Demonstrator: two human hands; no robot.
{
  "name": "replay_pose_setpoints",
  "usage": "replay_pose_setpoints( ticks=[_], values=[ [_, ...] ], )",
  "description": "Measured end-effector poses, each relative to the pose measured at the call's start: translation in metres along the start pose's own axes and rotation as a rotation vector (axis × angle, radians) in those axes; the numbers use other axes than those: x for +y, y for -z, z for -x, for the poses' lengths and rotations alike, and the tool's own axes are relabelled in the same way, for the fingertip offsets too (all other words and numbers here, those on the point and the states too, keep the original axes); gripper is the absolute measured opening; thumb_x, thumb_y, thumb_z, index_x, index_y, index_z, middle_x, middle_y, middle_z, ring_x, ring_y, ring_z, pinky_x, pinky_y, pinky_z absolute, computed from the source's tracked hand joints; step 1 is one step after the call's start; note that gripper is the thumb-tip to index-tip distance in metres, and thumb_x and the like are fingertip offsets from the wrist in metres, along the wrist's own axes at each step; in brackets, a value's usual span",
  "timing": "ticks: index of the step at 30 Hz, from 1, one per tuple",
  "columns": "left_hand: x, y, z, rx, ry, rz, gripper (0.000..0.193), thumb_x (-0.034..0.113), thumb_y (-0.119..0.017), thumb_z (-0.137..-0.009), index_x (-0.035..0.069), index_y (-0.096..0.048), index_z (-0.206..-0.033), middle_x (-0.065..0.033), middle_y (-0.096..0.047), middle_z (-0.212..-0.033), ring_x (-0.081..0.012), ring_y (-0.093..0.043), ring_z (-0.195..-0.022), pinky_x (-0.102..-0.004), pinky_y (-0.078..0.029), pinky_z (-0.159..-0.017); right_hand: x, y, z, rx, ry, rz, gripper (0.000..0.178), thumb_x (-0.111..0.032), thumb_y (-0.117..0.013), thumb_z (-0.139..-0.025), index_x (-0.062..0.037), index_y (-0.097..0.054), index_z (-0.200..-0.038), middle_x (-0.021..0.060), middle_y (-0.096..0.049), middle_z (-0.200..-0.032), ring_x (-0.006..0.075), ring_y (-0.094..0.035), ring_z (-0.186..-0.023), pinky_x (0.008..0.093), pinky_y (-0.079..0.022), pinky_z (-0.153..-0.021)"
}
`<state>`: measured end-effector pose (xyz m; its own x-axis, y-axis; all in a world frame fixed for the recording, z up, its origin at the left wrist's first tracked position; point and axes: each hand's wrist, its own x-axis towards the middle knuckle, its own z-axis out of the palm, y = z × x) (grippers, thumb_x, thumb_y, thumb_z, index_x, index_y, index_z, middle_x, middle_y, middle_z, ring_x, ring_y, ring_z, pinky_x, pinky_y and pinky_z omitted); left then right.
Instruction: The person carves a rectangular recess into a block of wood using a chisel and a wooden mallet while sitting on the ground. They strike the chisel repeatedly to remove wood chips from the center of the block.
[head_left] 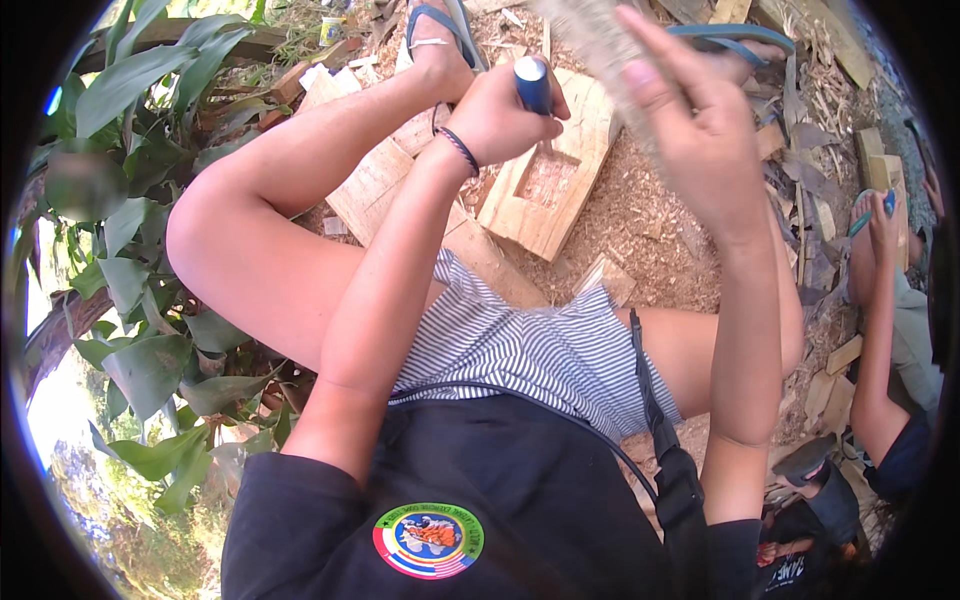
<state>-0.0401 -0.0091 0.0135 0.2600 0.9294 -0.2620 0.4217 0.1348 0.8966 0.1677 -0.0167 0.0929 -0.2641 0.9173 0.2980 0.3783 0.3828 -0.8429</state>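
Observation:
My left hand (495,115) is closed around a chisel (533,88) with a dark blue handle and a pale end cap. The chisel stands nearly upright over a wooden block (550,225), at a rectangular recess cut into its face. Most of the blade is hidden by my hand. Raised on the right, my right hand (705,140) grips a rough, pale piece of wood (600,50), blurred by motion, which runs out past the upper edge. This piece of wood is apart from the chisel's end.
Another plank (385,185) lies under and left of the block, between my legs. Wood shavings (665,245) cover the ground. Broad green leaves (150,380) crowd the left side. At the far right, another person's hand (882,225) holds a blue-handled tool near a wooden piece.

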Motion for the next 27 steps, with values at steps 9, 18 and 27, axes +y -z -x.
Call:
replay_pose_setpoints(
  ticks=[9, 18, 27],
  values=[
    [0.026, 0.059, 0.021, 0.396, 0.079, 0.418, 0.017, -0.005, -0.055, -0.076, 0.002, -0.052, -0.091, -0.0084, -0.059, -0.077, -0.0194, -0.061, -0.063, -0.0316, -0.055, -0.063, 0.062, 0.011, 0.067, 0.028, -0.533, 0.543, 0.038, -0.028, -0.061, -0.092, -0.0148, -0.066, -0.128, 0.0161, -0.071, -0.110, 0.0357, -0.066, -0.102, 0.0427, -0.049, -0.092],
    [-0.055, -0.003, 0.007, 0.033, 0.645, 0.080, 0.028, 0.024, -0.069, -0.081, 0.005, -0.058, -0.097, 0.0002, -0.049, -0.059, -0.0111, -0.046, -0.041, -0.0288, -0.036, -0.039, 0.071, -0.028, 0.066, -0.062, -0.313, 0.725, 0.027, -0.026, -0.062, -0.090, -0.0101, -0.071, -0.110, 0.0149, -0.059, -0.128, 0.0302, -0.055, -0.116, 0.0485, -0.043, -0.096],
    [-0.112, -0.044, 0.023, 0.016, 0.405, -0.274, 0.053, 0.040, -0.073, -0.084, 0.012, -0.062, -0.128, -0.0042, -0.061, -0.075, -0.0134, -0.056, -0.056, -0.0294, -0.044, -0.052, 0.161, -0.078, 0.032, -0.279, -0.584, 0.724, 0.071, -0.055, -0.060, -0.090, 0.0026, -0.051, -0.131, 0.0225, -0.057, -0.129, 0.0366, -0.054, -0.121, 0.0486, -0.043, -0.101]
  ],
)
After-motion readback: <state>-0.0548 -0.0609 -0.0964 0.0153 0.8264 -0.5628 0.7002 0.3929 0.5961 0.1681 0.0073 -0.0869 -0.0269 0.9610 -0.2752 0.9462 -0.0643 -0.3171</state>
